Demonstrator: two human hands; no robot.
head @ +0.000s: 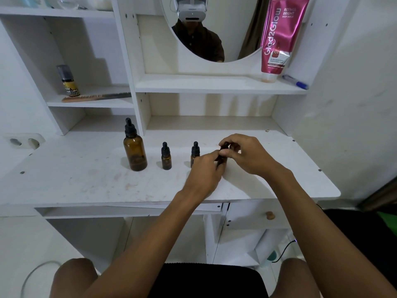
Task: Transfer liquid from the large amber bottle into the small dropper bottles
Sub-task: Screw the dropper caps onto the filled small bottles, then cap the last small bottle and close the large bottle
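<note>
Amber bottle point(222, 158) (black-capped) between left hand point(206, 171), right hand point(247, 153).

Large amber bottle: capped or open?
Capped. Black dropper top sits on the large amber bottle, standing upright on the desk.

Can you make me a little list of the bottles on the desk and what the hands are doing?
big bottle: large amber bottle, capped, leftmost in the row
next: first small dropper bottle, capped, standing
then: second small dropper bottle, capped, beside the left hand
held: third small dropper bottle, between both hands
hands: left hand grips its body; right hand pinches its cap
surface: white desk
</note>
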